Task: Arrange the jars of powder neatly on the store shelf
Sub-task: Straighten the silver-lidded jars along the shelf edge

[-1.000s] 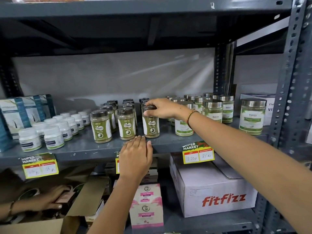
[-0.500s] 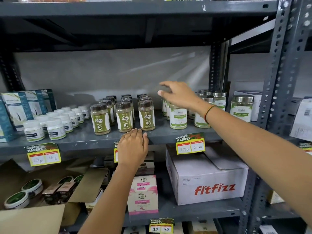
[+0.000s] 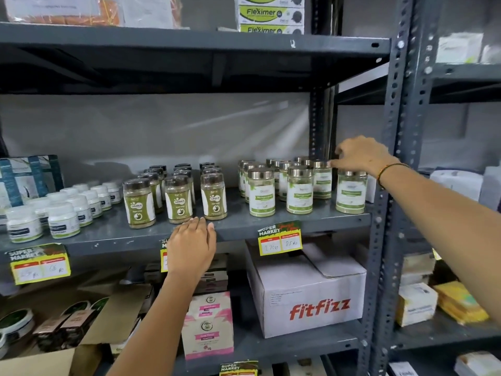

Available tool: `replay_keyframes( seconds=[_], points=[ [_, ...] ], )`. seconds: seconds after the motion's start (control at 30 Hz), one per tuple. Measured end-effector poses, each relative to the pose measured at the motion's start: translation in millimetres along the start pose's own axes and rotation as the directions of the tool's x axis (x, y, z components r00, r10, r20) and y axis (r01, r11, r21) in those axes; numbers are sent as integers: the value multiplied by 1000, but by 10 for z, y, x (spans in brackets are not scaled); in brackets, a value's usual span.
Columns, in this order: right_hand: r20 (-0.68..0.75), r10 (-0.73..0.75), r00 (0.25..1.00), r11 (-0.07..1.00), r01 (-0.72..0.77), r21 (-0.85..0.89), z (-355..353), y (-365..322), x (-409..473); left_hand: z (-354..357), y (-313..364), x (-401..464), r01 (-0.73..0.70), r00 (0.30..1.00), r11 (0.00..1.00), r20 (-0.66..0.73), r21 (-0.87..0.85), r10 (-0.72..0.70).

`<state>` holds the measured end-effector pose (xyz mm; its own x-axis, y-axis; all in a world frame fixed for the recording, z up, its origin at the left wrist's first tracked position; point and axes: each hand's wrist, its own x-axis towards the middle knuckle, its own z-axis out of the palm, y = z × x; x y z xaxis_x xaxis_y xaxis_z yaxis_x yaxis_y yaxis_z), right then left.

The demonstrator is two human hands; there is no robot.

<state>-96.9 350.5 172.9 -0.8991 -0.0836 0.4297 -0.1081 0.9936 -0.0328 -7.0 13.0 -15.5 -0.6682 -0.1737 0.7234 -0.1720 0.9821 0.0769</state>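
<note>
Jars of powder: silver-lidded jars with pale green labels stand in a loose cluster on the right half of the grey shelf; one jar stands apart at the far right, just beside the upright post.
Right hand: reaches in above the cluster, fingertips at the lid of a rear jar; the grip is loosely curled and closes on nothing I can make out.
Left hand: lies flat on the shelf's front edge, fingers together, holding nothing, just in front of the dark-lidded jars.
Dark-lidded jars: three files running back from the front, labels reading "GASKA".
White tubs: rows at the left of the same shelf, writing too small to read.
Price tags: yellow "SUPER MARKET" tag under the silver-lidded jars, handwritten "85"; another at the left.
Below: white carton marked "fitfizz" in red; pink boxes beside it.
Above: green "Fleximer" boxes.
Open room: bare shelf between the cluster and the lone jar, and along the front edge.
</note>
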Motion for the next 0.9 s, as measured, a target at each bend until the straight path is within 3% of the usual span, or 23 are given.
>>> replay_keyframes(
  seconds=[0.13,0.3,0.9],
  points=[
    [117,48,992,992,-33,-122,80,74,38,17,-8,0,-1,1000,1000,-10,-9,1],
    [116,53,992,983,-31,-183,205,106,102,34,-15,-1,-12,1000,1000,-25,-5,12],
    [90,-8,996,991,-4,133,360,110,307,36,-17,-11,-14,999,1000,-32,-3,14]
  ],
)
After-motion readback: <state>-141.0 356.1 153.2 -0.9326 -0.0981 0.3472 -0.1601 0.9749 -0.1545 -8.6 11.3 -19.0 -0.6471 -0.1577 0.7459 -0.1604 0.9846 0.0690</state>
